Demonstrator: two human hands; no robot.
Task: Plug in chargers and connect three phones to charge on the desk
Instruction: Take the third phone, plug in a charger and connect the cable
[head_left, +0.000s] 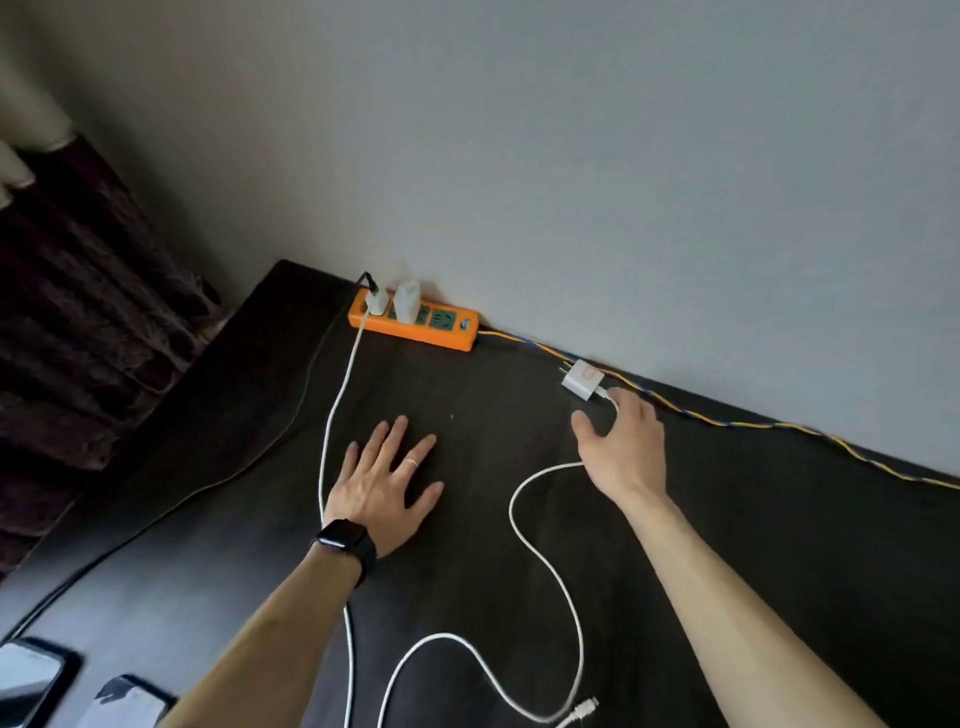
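An orange power strip (415, 325) lies against the wall at the back of the dark desk (779, 545). Two white chargers (402, 300) stand plugged into its left sockets, and a white cable (332, 415) runs from the left one toward me. A third white charger (583, 380) lies loose on the desk to the right of the strip, prongs pointing up-left. My right hand (623, 447) reaches to it, fingers curled at its cable end. That charger's white cable (540, 551) loops back to a free plug (582, 711). My left hand (384, 483) rests flat on the desk, fingers spread. Two phones (31, 680) (130, 701) lie at the bottom left.
A twisted yellow and blue cord (727, 422) runs along the wall from the strip to the right. A thin dark cable (218, 483) trails across the desk's left side. Dark curtains (88, 322) hang to the left of the desk.
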